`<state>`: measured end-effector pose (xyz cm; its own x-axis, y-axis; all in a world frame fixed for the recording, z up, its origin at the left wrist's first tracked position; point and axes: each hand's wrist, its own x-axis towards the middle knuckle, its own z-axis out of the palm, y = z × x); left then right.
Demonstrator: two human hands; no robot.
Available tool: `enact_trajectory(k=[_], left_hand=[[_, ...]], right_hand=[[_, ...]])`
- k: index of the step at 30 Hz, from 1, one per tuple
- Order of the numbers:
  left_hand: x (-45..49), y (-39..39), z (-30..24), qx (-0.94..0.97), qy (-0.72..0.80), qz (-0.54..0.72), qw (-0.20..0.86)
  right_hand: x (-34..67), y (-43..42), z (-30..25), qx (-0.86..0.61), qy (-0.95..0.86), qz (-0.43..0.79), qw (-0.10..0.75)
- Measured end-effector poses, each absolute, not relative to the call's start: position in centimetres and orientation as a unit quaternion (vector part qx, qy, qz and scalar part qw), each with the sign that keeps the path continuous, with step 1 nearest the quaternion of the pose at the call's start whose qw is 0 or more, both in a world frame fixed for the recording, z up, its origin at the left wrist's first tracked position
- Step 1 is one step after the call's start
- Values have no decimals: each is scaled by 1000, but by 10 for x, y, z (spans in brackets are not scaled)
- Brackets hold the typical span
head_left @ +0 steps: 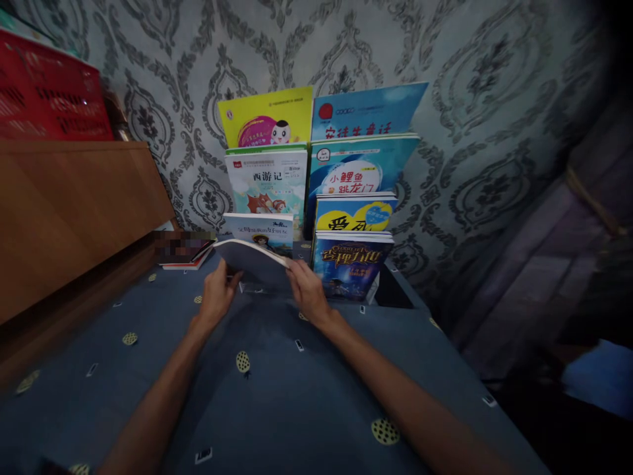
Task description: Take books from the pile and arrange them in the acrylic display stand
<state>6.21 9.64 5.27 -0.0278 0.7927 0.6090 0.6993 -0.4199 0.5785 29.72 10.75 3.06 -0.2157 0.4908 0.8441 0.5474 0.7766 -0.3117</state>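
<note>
Between my two hands is a thin book (254,264), its cover bent in a curve and its back toward me. My left hand (217,290) grips its left edge, and my right hand (307,287) grips its right edge. Right behind it stands a pale blue book (267,227). Farther back on the left are a white and green book (267,181) and a yellow book (264,115). The right column has a dark blue book (352,264), a yellow and blue book (356,212), a teal book (363,165) and a blue book (368,109).
The patterned dark blue cloth (271,396) covers the surface. At the left, several books (182,251) lie flat beside a wooden cabinet (79,211) with a red basket (52,89) on top. A patterned wall (455,119) rises behind, and a curtain (539,264) hangs at the right.
</note>
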Motion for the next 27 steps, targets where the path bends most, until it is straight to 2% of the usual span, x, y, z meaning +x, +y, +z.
enact_trajectory(k=[9,14,27], left_hand=[[68,103,109,678,555,478,-67],[76,107,128,679,550,474,-111],[79,134,121,712,538,445,-79]], right_hand=[[284,111,92,-353,-728,-63,584],[283,113,108,-363,-700,-81,610],[289,123,101,-412,-706,-66,572]])
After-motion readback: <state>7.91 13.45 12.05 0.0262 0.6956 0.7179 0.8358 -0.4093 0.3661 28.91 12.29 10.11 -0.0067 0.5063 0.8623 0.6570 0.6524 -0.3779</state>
